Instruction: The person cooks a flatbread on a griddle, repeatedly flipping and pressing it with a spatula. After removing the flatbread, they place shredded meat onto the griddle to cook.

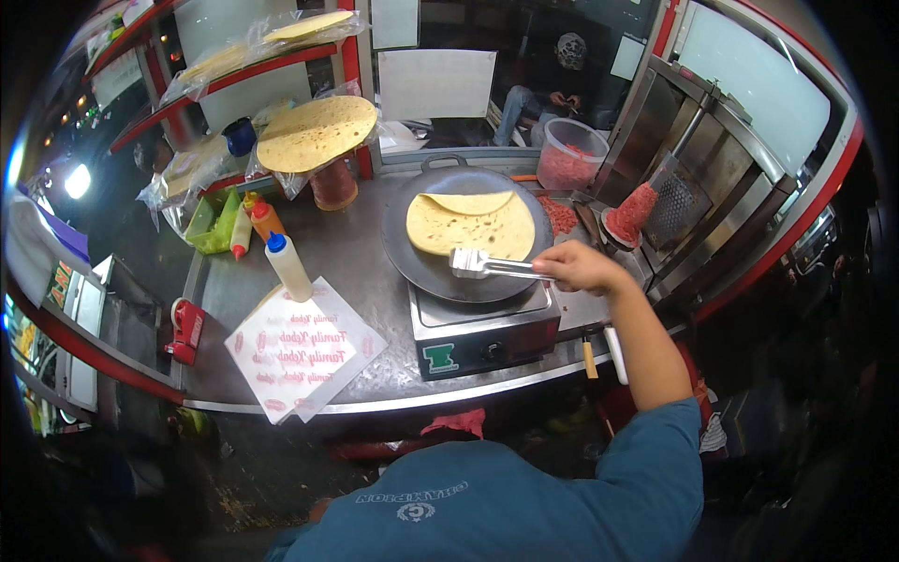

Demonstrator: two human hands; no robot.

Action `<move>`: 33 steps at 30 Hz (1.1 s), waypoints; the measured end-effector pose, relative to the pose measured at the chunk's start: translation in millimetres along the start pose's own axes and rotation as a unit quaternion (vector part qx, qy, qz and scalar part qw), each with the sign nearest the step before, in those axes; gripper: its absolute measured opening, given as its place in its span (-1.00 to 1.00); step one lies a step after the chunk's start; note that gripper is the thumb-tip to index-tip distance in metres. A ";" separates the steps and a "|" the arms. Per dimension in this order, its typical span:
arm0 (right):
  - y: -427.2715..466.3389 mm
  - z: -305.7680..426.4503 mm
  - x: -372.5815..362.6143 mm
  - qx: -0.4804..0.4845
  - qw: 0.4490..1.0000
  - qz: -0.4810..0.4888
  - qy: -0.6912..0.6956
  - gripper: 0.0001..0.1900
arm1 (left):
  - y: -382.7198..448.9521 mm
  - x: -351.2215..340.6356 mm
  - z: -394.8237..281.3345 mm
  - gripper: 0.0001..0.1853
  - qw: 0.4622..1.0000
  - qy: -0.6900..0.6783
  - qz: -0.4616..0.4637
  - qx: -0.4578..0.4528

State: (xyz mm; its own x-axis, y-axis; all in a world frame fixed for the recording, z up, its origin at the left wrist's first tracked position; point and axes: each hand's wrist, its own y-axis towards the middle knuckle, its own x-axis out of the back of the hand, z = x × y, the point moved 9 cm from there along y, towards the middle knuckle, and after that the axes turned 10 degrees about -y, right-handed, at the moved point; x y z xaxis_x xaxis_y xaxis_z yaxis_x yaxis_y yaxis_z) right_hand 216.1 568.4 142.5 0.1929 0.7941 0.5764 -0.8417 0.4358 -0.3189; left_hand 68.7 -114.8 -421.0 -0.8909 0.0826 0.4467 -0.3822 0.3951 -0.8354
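My right hand (579, 267) grips metal tongs (502, 267). Their broad ends rest at the near edge of a tortilla-like flatbread (477, 228), whose far edge is folded over towards me. The flatbread lies on a dark round griddle pan (421, 270) set on a single-burner gas stove (484, 344). My left hand is out of view. To the left of the stove, printed wrapping paper (302, 351) lies in a stack on the steel counter (379, 372), with a blue-capped squeeze bottle (289, 270) standing at its far edge.
A vertical broiler (709, 161) stands at right beside a cone of reddish meat (635, 211) and a plastic tub of shredded meat (572, 158). Several flatbreads (316, 133) sit at back left. Nearby are a green container (214, 225) and a red tape dispenser (186, 330). Beyond the glass sits a person (562, 91).
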 end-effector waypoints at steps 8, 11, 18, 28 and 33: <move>-24.1 -20.2 118.8 -0.059 0.957 -0.207 -0.197 -0.66 | 45.5 35.3 -12.1 -0.58 0.991 -0.002 -0.114 -0.076; -31.2 39.9 95.8 0.120 0.870 -0.312 -0.363 -0.67 | 28.9 20.2 -24.0 -0.56 0.969 -0.226 -0.085 -0.057; -17.0 40.6 46.3 0.221 0.745 -0.340 -0.530 -0.60 | -10.2 -26.1 -28.1 -0.54 0.999 -0.048 0.009 -0.007; 31.6 -46.0 144.8 -0.025 0.972 -0.230 -0.047 -0.63 | -29.5 -2.2 -28.1 -0.50 0.998 0.044 -0.025 0.041; 32.9 -38.7 102.1 -0.080 0.991 -0.102 -0.036 -0.63 | -17.9 -8.5 -61.0 -0.47 0.994 0.097 0.026 0.038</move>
State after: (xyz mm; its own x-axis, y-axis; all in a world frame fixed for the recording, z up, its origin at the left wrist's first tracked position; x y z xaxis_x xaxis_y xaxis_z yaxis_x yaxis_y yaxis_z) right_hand 227.5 680.3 161.7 0.3088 0.6533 0.6912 -0.6977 0.6495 -0.3023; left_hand 98.1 -66.8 -390.2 -0.8482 0.2793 0.4500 -0.3609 0.3169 -0.8771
